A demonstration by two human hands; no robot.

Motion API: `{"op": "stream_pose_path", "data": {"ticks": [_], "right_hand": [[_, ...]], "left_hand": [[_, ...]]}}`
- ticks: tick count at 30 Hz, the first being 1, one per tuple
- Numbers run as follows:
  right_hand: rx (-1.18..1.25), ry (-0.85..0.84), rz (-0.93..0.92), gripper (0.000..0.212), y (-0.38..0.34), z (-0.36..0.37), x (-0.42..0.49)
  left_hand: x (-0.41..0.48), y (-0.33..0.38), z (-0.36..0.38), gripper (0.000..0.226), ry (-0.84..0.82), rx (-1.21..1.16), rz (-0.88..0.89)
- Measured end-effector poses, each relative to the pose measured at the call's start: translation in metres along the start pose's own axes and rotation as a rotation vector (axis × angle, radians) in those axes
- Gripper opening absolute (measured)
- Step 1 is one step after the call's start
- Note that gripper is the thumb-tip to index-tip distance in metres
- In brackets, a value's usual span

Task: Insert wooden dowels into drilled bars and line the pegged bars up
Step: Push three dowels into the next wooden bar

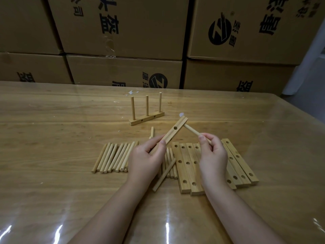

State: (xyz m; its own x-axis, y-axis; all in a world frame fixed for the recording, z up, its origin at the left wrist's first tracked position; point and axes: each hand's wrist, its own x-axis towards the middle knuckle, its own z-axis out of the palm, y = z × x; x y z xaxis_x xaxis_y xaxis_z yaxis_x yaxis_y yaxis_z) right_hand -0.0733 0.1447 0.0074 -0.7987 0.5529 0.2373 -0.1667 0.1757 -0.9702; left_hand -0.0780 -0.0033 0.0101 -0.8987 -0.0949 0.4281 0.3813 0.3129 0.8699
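Both hands are up over the counter (52, 129). The left hand (146, 156) grips one drilled bar (173, 132) by its near end, and the bar tilts up toward the far right. The right hand (213, 155) pinches a dowel (192, 131) between thumb and fingers. The far tip of that dowel touches the bar close to its far end.

Under the hands, more bars (184, 171) with holes lie flat side by side on the right. A row of loose dowels (114, 157) lies on the left. One slanted dowel (165, 173) lies between the row and the bars.

Farther away stands a pegged bar (146, 118) with three dowels pointing straight up. Big brown boxes (123, 32) are stacked behind the counter.
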Motion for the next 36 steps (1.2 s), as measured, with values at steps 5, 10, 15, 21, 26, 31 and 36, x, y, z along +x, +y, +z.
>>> {"op": "stream_pose_path", "data": {"ticks": [5, 10, 15, 21, 26, 31, 36], "right_hand": [[-0.005, -0.003, 0.009, 0.014, 0.0, 0.0, 0.0], [-0.013, -0.007, 0.006, 0.015, -0.001, -0.001, -0.001], [-0.02, -0.018, 0.012, 0.014, -0.001, -0.001, -0.001], [-0.037, -0.045, 0.005, 0.017, -0.001, -0.002, 0.0], [-0.001, -0.045, -0.012, 0.017, -0.005, 0.001, -0.002], [0.105, -0.05, 0.063, 0.022, -0.011, 0.0, -0.001], [0.043, -0.056, 0.11, 0.035, -0.012, 0.001, -0.001]], "left_hand": [[0.0, -0.001, -0.002, 0.022, -0.008, 0.005, -0.002], [0.0, 0.0, -0.003, 0.024, -0.001, 0.007, 0.021], [-0.001, -0.001, -0.004, 0.035, -0.012, 0.019, 0.039], [0.001, -0.003, -0.005, 0.025, -0.016, -0.029, 0.025], [0.001, -0.001, -0.004, 0.034, -0.042, -0.132, 0.002], [0.004, -0.003, -0.002, 0.026, -0.013, -0.242, -0.069], [0.004, -0.004, -0.002, 0.025, 0.009, -0.28, -0.104]]}}
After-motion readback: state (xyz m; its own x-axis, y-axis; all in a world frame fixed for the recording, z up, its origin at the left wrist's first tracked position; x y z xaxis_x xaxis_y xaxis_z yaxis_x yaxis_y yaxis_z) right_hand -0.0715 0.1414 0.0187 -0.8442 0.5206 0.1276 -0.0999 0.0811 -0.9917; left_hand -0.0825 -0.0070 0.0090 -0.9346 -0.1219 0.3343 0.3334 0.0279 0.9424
